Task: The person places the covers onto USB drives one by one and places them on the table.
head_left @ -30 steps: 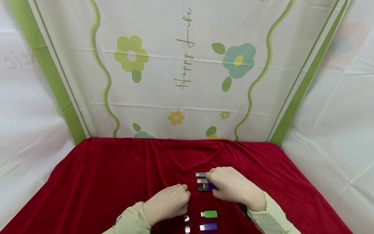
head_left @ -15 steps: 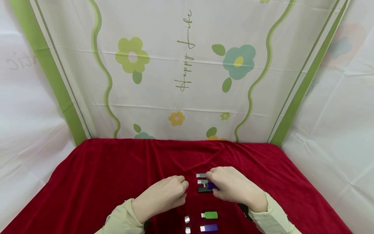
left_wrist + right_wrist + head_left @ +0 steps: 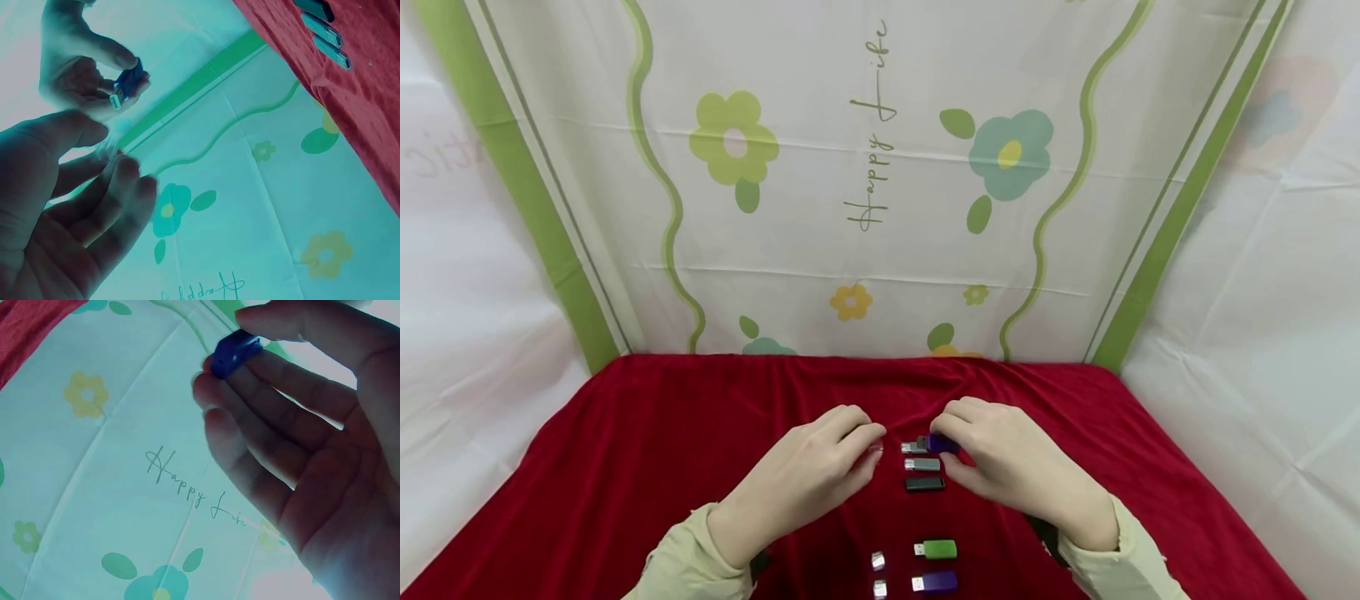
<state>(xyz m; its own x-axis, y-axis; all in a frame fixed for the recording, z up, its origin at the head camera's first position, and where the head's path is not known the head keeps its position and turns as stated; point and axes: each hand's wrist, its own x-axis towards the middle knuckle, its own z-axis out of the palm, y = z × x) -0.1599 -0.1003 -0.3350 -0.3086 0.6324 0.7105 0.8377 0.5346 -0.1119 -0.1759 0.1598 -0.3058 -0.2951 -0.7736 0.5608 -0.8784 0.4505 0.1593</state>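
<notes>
My right hand (image 3: 1011, 462) pinches a blue-purple USB stick (image 3: 944, 443) between thumb and fingers, its metal plug pointing left. In the left wrist view the stick's plug (image 3: 115, 102) is bare. Facing it, my left hand (image 3: 801, 475) holds a small clear cap (image 3: 107, 150) at its fingertips, mostly hidden by them. Below the held stick, two grey USB sticks (image 3: 922, 465) and a black one (image 3: 925, 483) lie in a column on the red cloth. The farther grey stick (image 3: 910, 448) is partly covered by the held one in the head view.
Nearer me lie a green USB stick (image 3: 940, 549) and a purple one (image 3: 938, 582), plugs to the left. Left of them are two small clear caps (image 3: 878, 561). Red velvet cloth (image 3: 662, 433) covers the table; a printed white curtain (image 3: 812, 208) hangs behind.
My left hand has moved forward and up from near the loose caps. The right hand has raised the blue-purple stick away from the black one, and now both hands face each other.
</notes>
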